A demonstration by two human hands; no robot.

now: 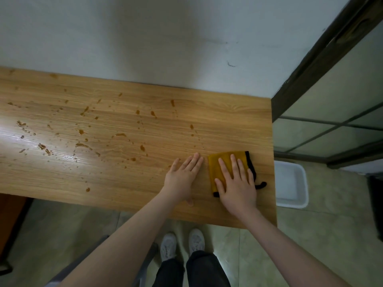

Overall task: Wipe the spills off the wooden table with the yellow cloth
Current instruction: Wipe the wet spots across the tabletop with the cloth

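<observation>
Surface (pixel 228 112): runs left to right, its far edge against the wall (pixel 145 38).
Cloth (pixel 215 166): lies on the surface near its right end, toward the near edge.
Right hand (pixel 236 183): flat on the cloth.
Left hand (pixel 182 177): flat on the surface, just left of the cloth.
Spills (pixel 83 141): scattered left of both hands.
Tub (pixel 290 183): on the floor, right of the surface.

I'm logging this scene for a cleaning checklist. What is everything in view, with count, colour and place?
table: one, light wood, against the wall
spills: many, brown, mostly left and middle of the table
cloth: one, yellow with black edge, table's right end
tub: one, white, on the floor right of the table
wall: one, white, behind the table
left hand: flat on the table beside the cloth
right hand: flat on the cloth
shoes: two, white, on the floor
</observation>
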